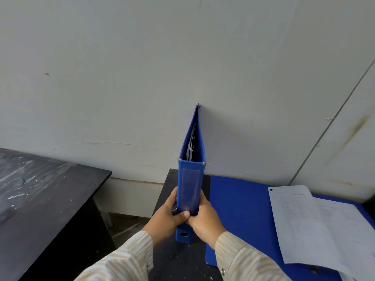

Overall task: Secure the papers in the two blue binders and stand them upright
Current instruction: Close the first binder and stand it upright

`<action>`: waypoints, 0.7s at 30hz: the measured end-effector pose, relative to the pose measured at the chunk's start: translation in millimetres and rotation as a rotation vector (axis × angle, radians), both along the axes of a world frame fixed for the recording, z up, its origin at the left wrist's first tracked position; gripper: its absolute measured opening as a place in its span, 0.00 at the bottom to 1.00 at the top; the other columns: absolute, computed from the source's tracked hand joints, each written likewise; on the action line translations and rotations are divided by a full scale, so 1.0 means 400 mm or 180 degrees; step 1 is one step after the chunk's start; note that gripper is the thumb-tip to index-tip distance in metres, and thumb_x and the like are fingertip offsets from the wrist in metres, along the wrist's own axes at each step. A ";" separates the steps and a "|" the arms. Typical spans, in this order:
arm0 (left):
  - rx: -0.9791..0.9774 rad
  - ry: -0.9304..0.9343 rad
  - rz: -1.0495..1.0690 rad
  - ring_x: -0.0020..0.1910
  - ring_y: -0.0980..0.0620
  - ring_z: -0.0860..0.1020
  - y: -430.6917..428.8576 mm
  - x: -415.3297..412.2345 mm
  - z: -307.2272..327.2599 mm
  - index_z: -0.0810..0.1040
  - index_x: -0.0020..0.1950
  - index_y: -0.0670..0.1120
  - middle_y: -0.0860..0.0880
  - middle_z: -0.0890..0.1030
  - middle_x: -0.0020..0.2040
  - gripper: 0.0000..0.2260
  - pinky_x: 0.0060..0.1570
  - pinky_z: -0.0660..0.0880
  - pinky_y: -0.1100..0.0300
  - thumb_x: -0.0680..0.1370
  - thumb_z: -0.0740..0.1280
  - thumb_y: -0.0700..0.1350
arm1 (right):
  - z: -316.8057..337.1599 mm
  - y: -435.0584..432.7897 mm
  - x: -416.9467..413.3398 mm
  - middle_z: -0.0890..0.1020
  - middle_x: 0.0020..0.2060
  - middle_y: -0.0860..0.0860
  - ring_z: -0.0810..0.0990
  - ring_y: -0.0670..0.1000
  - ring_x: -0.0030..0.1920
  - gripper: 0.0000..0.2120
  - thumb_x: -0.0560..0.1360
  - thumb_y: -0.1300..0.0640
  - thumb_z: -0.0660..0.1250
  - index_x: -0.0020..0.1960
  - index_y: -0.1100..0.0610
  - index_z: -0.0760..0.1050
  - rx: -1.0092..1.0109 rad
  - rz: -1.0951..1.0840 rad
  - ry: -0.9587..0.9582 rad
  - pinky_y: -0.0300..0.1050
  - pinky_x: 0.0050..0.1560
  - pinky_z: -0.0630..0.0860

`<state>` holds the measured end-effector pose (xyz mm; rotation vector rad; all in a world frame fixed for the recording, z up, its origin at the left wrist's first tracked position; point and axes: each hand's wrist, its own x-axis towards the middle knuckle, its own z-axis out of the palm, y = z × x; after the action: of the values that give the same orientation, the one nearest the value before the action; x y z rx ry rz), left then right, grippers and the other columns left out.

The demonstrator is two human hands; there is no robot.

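Note:
One blue binder [190,185] stands upright on the black table [182,258], spine toward me, its far edge against the wall. White papers show inside its top. My left hand [169,214] grips its left side with the thumb across the spine. My right hand [204,218] grips its right side. The second blue binder [239,216] lies open flat to the right, with loose white papers [316,224] on it.
A second black table [40,199], scratched with white marks, stands at the left across a gap showing floor. The pale wall [182,67] rises directly behind both tables, with a corner at the right.

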<state>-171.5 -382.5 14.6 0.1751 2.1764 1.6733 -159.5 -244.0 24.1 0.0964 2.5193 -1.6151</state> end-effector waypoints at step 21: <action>-0.0550 -0.0010 0.0610 0.44 0.55 0.77 0.045 0.133 -0.034 0.73 0.53 0.52 0.51 0.77 0.48 0.08 0.43 0.74 0.64 0.76 0.68 0.47 | -0.022 0.067 0.120 0.68 0.69 0.48 0.69 0.48 0.68 0.24 0.77 0.56 0.65 0.71 0.50 0.65 0.0735 0.0023 -0.0097 0.35 0.59 0.66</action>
<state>-118.2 -364.4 1.1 -0.0866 2.3858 1.5684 -111.5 -217.3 15.3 0.1360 2.6686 -1.3035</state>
